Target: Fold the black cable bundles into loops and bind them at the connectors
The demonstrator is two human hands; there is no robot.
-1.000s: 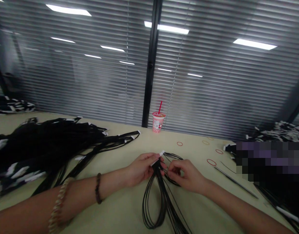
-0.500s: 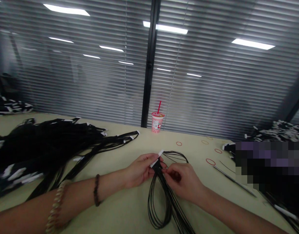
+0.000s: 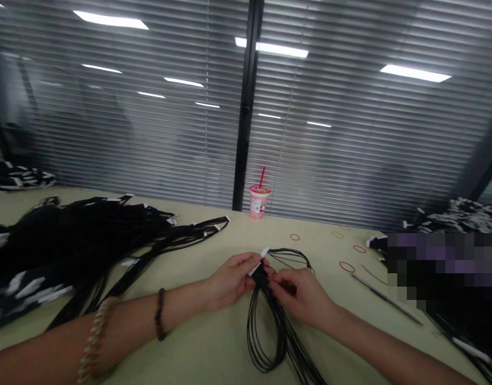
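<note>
A bundle of thin black cords (image 3: 272, 331) lies looped on the pale table (image 3: 206, 342) in front of me, with a small white tag (image 3: 259, 260) at its upper end. My left hand (image 3: 232, 278) pinches the bundle just under that tag. My right hand (image 3: 300, 297) is closed on the cords right beside it, fingers curled over a loop that arcs out behind the hands.
A big heap of black cords with white tags (image 3: 69, 246) covers the left of the table. More tagged cords (image 3: 454, 216) lie at the far right. A pink cup with a red straw (image 3: 259, 201) stands by the blinds. Several red rubber bands (image 3: 346, 266) and a thin rod (image 3: 386, 299) lie right of my hands.
My right hand has slid slightly right and down along the cords, and the loop behind the hands has spread a little. The left hand keeps its pinch.
</note>
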